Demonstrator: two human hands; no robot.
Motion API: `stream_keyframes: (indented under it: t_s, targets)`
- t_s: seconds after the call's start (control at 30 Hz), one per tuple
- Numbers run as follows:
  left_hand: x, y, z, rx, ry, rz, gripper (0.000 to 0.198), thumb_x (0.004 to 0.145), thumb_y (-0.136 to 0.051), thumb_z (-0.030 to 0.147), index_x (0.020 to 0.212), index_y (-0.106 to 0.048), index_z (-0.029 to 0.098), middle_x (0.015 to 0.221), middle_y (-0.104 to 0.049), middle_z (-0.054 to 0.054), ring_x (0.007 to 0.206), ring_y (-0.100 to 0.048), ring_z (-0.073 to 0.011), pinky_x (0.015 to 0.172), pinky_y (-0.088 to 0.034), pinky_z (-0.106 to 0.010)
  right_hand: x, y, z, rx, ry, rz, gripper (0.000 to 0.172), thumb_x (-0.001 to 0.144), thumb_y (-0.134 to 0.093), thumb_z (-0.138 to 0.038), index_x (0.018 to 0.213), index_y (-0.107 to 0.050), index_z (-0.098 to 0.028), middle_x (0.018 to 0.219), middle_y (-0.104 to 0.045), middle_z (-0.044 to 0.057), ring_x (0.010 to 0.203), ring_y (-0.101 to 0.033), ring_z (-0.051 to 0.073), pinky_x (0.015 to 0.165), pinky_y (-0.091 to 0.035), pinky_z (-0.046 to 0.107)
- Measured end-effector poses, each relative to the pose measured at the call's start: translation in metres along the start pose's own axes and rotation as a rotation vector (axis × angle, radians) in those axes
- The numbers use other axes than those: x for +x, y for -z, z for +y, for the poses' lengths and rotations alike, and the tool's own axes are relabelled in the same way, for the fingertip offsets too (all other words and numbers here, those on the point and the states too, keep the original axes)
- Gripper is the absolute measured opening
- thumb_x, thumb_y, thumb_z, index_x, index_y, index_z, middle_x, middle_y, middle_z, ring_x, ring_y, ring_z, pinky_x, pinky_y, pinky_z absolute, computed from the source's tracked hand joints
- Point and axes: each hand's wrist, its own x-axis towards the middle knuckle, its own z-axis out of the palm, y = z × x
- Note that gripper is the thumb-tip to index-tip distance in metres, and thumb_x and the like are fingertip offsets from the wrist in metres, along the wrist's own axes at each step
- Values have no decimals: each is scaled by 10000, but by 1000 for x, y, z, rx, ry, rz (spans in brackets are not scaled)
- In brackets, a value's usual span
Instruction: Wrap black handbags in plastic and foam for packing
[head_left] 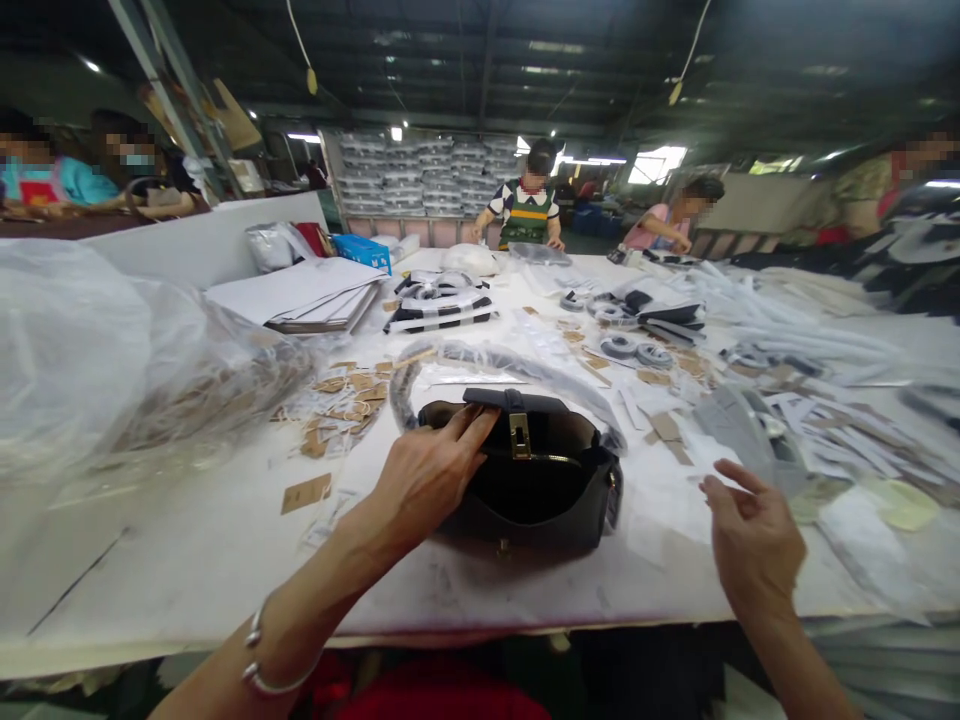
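A black handbag (540,520) stands on the table in front of me, its top gaping and its dark inside showing. Its flap strap (517,400) has a gold turn-lock plate (520,437) and lies up over the opening; a gold zip runs just below. My left hand (439,470) grips the bag at the left of the opening, fingertips at the flap and partly hidden. Behind the bag curves its plastic-wrapped handle (517,355). Off to the right, my right hand (757,545) hovers over the table with bent fingers apart, nothing visible in it.
Brown paper tags (345,400) lie scattered left of the bag, beside a large clear plastic bag (75,350). White sheets (300,292), wrapped straps (442,295) and a blue box (362,252) sit farther back. Paper strips (832,440) cover the right side. Co-workers (529,205) work across the table.
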Motion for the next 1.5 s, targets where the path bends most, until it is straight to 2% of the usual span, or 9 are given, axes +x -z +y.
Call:
stream_keyframes:
  t_s: [0.1, 0.2, 0.33, 0.47, 0.6, 0.97, 1.23, 1.37, 1.5]
  targets:
    - [4, -8, -2, -24, -15, 38, 544, 981, -466, 287, 1494, -296, 228, 1344, -602, -91, 827, -701, -227, 662, -561, -337, -21, 17, -67, 63, 444, -41, 294, 895, -600, -395, 1124, -636, -215, 1002, -689, 85, 955, -645, 255, 862, -482, 406]
    - [12, -17, -2, -35, 18, 57, 473, 1012, -385, 304, 1474, -336, 215, 1193, -675, -90, 729, -697, -213, 570, -523, -317, -43, 7, -127, 124, 971, -333, 293, 893, -651, -330, 1165, -616, -225, 1117, -693, 96, 1099, -610, 255, 970, -436, 422]
    - [21, -15, -2, -47, 46, 70, 482, 1009, -390, 293, 1480, -322, 218, 1057, -706, -81, 731, -707, -222, 516, -475, -286, -51, -28, -159, -106, 1176, -514, 312, 935, -581, -443, 774, -661, -189, 672, -695, 29, 655, -639, 181, 733, -416, 333]
    - [26, 2, -12, -51, 39, 36, 462, 999, -410, 287, 1454, -355, 228, 1058, -699, -84, 750, -710, -243, 540, -481, -300, -33, -34, -169, -213, 1200, -456, 489, 961, -488, -524, 613, -596, -196, 556, -641, 12, 528, -584, 152, 579, -287, 315]
    - [37, -1, -22, -110, -22, -59, 371, 981, -456, 321, 1326, -493, 190, 1014, -693, -107, 825, -704, -284, 626, -509, -346, -20, -35, -180, -420, 1028, -628, 484, 923, -469, -626, 704, -635, -228, 579, -669, 14, 540, -609, 187, 535, -222, 307]
    - [92, -121, -36, -295, -185, -326, 321, 962, -555, 367, 1196, -587, 150, 1137, -644, -84, 986, -644, -209, 875, -538, -430, -21, -123, -134, -512, 943, -858, 221, 970, -517, -368, 967, -641, -185, 974, -674, 87, 943, -613, 251, 815, -399, 363]
    - [69, -94, -56, -480, -448, -516, 475, 964, -467, 520, 1369, -532, 281, 1445, -532, -44, 1366, -443, -221, 1108, -337, -340, -19, -140, -116, -296, 863, -928, 280, 991, -478, -329, 1211, -589, -196, 1172, -639, 88, 1112, -554, 227, 966, -395, 383]
    - [48, -96, -47, -507, -431, -580, 564, 1006, -330, 520, 1493, -353, 235, 1570, -337, -78, 1478, -239, -265, 1168, -226, -471, -10, -152, -116, -231, 807, -965, 257, 982, -489, -315, 1149, -635, -183, 1168, -648, 97, 1113, -563, 231, 976, -422, 394]
    - [43, -105, -41, -470, -404, -589, 609, 1016, -276, 515, 1534, -238, 195, 1600, -236, -119, 1495, -165, -276, 1188, -170, -531, 13, -125, -141, -182, 759, -1008, 303, 947, -550, -328, 1195, -624, -171, 1197, -666, 106, 1121, -603, 222, 977, -472, 383]
